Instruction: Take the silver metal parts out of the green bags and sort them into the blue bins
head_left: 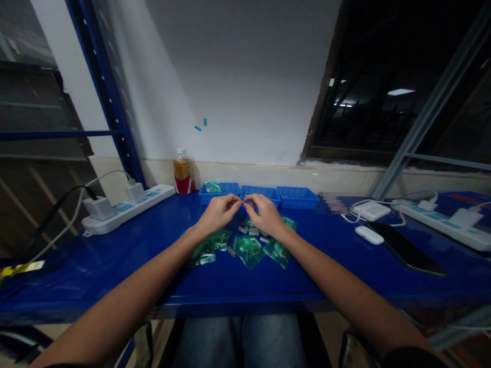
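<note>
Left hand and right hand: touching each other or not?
Cannot tell. In the head view, the left hand and the right hand come very close at their tips, but the spot is too small and blurred to show contact or a gap.

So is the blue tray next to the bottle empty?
No, the blue tray has something in it: shiny green plastic shows inside.

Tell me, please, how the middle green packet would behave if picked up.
The green packet probably bends easily, since it looks thin. Its glossy sheen suggests a slippery surface. Lying flat, it seems unlikely to roll.
</note>
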The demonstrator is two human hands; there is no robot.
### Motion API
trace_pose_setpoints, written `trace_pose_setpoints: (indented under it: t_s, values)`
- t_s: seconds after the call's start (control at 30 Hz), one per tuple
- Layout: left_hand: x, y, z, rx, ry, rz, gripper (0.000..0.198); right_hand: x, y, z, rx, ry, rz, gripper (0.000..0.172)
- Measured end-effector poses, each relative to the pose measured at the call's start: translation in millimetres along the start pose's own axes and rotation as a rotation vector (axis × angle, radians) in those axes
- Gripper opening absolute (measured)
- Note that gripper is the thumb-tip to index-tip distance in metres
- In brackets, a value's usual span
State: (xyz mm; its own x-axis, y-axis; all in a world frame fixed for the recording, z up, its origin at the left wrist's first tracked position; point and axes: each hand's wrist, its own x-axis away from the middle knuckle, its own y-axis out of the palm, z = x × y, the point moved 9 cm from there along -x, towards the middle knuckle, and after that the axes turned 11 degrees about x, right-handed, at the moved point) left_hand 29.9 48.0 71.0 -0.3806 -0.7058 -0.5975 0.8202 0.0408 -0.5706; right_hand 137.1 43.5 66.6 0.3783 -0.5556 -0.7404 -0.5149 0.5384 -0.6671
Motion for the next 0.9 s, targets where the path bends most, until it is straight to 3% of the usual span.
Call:
trace_pose_setpoints:
  t_s: [0.2, 0.33, 0.43, 0.53, 0.67, 0.77, 0.9]
  values:
    - [0, 6.4, -11, 0.051, -0.054, -0.063, 0.041, 1, -3, -12, 0.02, -0.095, 0.0, 0.014]
    - [2, 14.6, -16, 0.058, -0.087, -0.141, 0.042, -2, -2, -2, 0.059, -0.07, -0.004, 0.016]
    - [6, 26.4, -13, -0.019, -0.044, -0.277, 0.029, -4, -2, 32, 0.119, 0.034, 0.001, 0.023]
    - [14, 41.2, -10, -0.085, 0.043, -0.446, 0.021, 2, -3, 87, 0.254, 0.244, -0.015, 0.025]
    - [19, 48.6, -14, -0.115, 0.053, -0.518, 0.018, 23, -11, 154, 0.434, 0.56, -0.055, 0.027]
    - [19, 50.1, -19, -0.118, 0.025, -0.522, 0.014, 35, -13, 174, 0.479, 0.685, -0.086, 0.028]
    - [15, 47.0, -23, -0.099, -0.001, -0.486, 0.016, 37, -14, 174, 0.488, 0.715, -0.099, 0.029]
